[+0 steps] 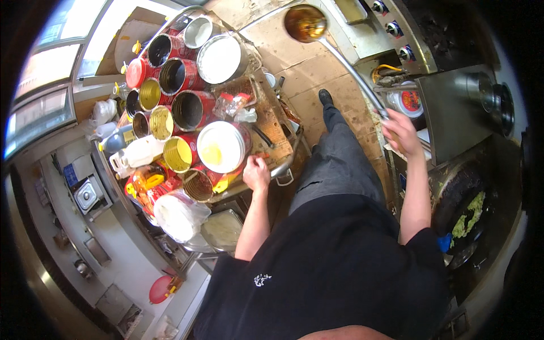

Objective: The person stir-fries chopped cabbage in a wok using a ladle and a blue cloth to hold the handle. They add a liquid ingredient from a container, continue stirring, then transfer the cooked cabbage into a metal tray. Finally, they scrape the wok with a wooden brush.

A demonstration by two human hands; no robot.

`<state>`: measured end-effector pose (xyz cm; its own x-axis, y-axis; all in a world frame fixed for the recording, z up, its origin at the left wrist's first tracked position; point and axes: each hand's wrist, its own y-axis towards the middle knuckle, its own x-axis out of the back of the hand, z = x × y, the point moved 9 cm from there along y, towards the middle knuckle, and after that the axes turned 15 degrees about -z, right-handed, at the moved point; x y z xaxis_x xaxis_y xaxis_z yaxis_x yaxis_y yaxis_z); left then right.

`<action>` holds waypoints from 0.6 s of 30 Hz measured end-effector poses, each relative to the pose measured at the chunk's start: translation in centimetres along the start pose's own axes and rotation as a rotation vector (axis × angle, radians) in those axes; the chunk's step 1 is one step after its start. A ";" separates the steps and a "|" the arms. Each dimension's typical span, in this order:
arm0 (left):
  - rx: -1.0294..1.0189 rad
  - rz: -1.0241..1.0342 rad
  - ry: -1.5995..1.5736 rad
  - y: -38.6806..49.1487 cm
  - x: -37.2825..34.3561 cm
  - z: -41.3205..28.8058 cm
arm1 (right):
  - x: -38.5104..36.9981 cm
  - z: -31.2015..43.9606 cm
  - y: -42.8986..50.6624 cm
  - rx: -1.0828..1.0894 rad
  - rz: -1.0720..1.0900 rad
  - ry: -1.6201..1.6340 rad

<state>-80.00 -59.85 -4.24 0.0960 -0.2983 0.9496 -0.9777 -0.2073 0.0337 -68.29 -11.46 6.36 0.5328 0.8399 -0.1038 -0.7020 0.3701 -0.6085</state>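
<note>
My right hand (401,134) grips the handle of a long metal ladle (357,78). The ladle's bowl (305,24) is held out ahead over the floor and contains brown, shiny liquid. At the near corner of a crowded table, my left hand (256,173) has its fingers curled. It is close beside a red can topped with a white lid or tub (222,146) that has a yellow patch on it. A small orange-red item (260,155) shows by its fingertips; whether the hand holds it is hidden.
Several open red cans (193,109) and a white-filled pot (221,59) crowd the table at left. A black-handled tool (263,136) lies on its wooden board (278,131). To the right, a wok (457,182) holds chopped green food (467,219). Cardboard (293,63) covers the floor.
</note>
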 end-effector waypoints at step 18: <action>0.159 0.270 0.240 1.2 -4.0 -0.3 | -26.9 -1.9 50.9 0.486 0.312 -0.987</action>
<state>-81.59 -58.57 -7.93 -0.2250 -0.1393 0.9643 -0.9191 -0.2983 -0.2576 -117.47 -15.97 -23.36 -0.1495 0.7883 0.5968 -0.9614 0.0250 -0.2739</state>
